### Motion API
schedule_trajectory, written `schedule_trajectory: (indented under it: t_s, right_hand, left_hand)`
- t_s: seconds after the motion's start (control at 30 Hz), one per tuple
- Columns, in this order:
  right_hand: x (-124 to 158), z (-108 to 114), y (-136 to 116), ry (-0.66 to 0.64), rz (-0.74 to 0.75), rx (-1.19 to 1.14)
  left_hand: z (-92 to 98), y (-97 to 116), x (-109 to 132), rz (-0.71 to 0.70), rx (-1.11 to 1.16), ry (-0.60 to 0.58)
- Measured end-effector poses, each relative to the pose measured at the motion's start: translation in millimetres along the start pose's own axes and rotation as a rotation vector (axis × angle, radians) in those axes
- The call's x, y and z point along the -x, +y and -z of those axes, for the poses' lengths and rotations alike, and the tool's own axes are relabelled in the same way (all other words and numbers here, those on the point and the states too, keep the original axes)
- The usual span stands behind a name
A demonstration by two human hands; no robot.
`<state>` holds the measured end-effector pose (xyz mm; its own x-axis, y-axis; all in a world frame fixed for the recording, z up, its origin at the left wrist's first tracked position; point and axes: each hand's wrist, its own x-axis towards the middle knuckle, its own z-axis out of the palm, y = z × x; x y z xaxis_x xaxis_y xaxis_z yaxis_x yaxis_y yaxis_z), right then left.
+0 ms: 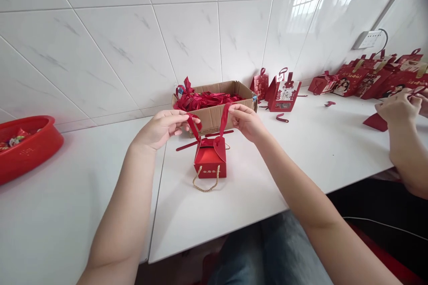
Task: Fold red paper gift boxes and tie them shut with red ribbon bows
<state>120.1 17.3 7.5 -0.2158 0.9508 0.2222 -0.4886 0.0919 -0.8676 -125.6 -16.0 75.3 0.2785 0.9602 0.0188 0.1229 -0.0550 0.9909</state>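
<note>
A small red gift box [210, 156] with gold lettering and a gold rope handle [206, 190] stands upright on the white table in front of me. A red ribbon [224, 121] runs up from its top in two ends. My left hand [167, 127] pinches one end above the box's left side. The other end is held up between the fingertips of my right hand [245, 120], above the right side. Both ends are spread apart in a V. Red strips [187, 146] lie on the table just behind the box.
Behind the box, a cardboard carton [214, 113] holds many red ribbons. A red basin [30, 147] with wrapped sweets stands at left. Decorated red boxes [284, 93] line the wall at right. A co-worker's hands [399, 104] handle a red item at far right.
</note>
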Motion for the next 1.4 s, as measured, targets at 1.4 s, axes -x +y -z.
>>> schedule_trajectory:
  t_s: [1.4]
  right_hand:
    - [-6.5,0.4,-52.6,-0.936,-0.129,0.434]
  left_hand:
    - [9.2,30.7,10.0,-0.640,0.172,0.637]
